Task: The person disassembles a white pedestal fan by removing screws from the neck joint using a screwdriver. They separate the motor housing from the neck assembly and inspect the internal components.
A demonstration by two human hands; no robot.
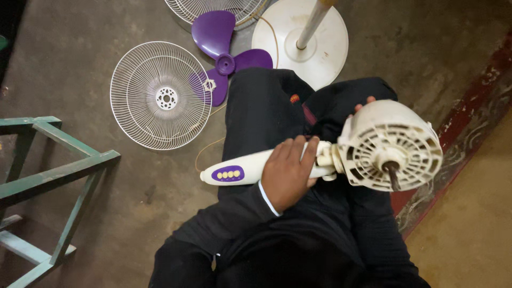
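A cream fan motor head (392,144) lies across my lap, its vented front and dark shaft facing up at me. Its white neck with a purple button panel (229,174) sticks out to the left. My left hand (288,173) is wrapped around the neck just beside the motor housing. My right hand (362,105) is mostly hidden behind the housing; only fingertips show over its top edge, holding it.
On the concrete floor ahead lie a white wire fan guard (160,96), a purple fan blade (221,45), a second guard (213,8) and the round white stand base with its pole (301,37). A green metal frame (53,176) stands at left. A red-edged step (469,117) runs along the right.
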